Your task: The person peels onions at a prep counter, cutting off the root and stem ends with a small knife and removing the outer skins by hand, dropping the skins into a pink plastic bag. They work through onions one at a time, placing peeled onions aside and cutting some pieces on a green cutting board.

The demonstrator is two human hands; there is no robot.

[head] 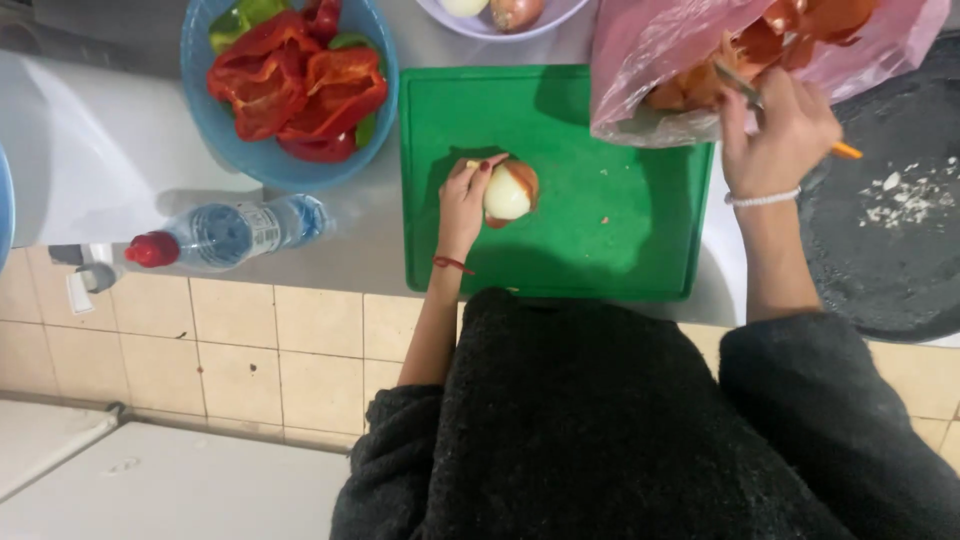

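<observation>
Peeling an onion on a green board

The green cutting board (580, 230) lies mid-frame on the pale surface (100, 150); upper right a pink bag (660, 60) of peelings, upper left a blue bowl (215, 130) of red peppers. The right hand (785, 130) is closed on a knife (745, 88) at the bag. The left hand (465, 200) grips the half-peeled onion (508, 192) on the board.

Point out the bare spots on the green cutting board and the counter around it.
The green cutting board lies bare across its right half and along its near edge, between the onion under the left hand and the pink bag. The counter left of the blue bowl is bare. It is crowded at the bag, where the right hand holds a knife.
</observation>
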